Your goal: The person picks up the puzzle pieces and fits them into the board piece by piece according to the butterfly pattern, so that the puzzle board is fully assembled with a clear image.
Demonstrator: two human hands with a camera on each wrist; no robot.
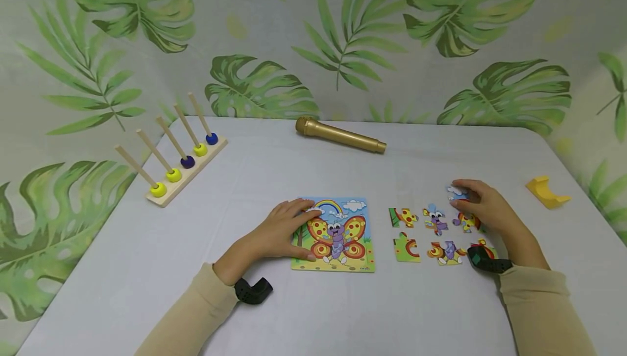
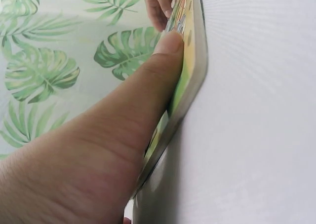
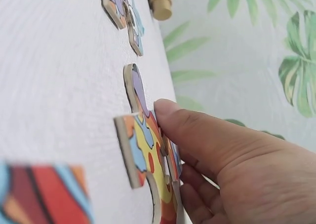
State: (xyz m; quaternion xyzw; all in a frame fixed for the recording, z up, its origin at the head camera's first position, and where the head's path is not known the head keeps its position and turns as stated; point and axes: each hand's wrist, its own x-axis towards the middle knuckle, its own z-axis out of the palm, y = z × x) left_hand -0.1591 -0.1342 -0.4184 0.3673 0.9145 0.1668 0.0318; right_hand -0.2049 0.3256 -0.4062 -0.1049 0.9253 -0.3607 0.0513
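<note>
A square butterfly puzzle board [image 1: 338,236] lies flat at the middle of the table. My left hand [image 1: 281,231] rests over its left side, fingers spread and thumb on the picture; in the left wrist view the thumb [image 2: 148,81] lies along the board's edge. Farther right, my right hand [image 1: 490,209] pinches a puzzle piece [image 1: 456,192] with sky and cloud on it between thumb and fingers. Just below is a yellow-and-red wing piece [image 3: 143,135], partly covered by the hand in the head view. Several other loose pieces [image 1: 437,219] lie in two rows between board and hand.
A gold toy microphone [image 1: 343,134] lies at the back. On the left stands a wooden peg rack [image 1: 188,173] with yellow and dark beads. A yellow curved block [image 1: 547,192] sits at the far right. Behind the table hangs a leaf-print cloth [image 1: 362,35].
</note>
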